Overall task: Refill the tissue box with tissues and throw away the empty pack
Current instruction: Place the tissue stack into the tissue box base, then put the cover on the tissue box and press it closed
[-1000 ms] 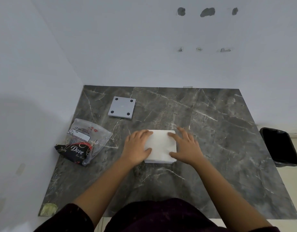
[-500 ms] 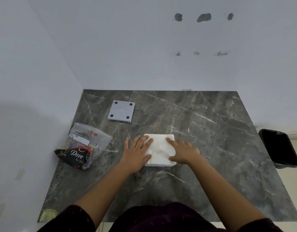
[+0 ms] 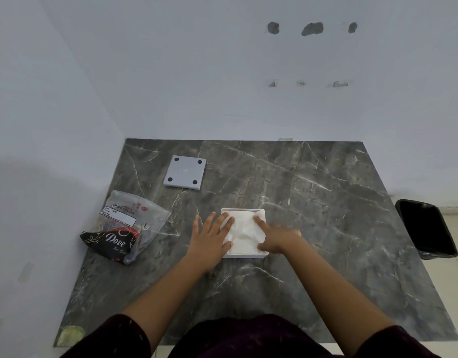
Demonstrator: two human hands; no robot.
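Observation:
A white square tissue box sits open in the middle of the dark marble table. White tissues fill it, a little crumpled on top. My left hand lies flat with its fingers spread, fingertips on the left side of the tissues. My right hand presses down on the right side of the tissues with its index finger and thumb. The clear and black tissue pack lies flattened to the left of my left hand. The box's grey lid with its dark feet lies upside down farther back.
A black waste bin stands on the floor off the table's right edge. White walls close the table in at the back and the left. A yellowish scrap sits on the table's front left corner.
The tissues have sunk into the box, so its rim now shows at the back. My right hand has curled and presses with index finger and thumb; my left fingers have spread.

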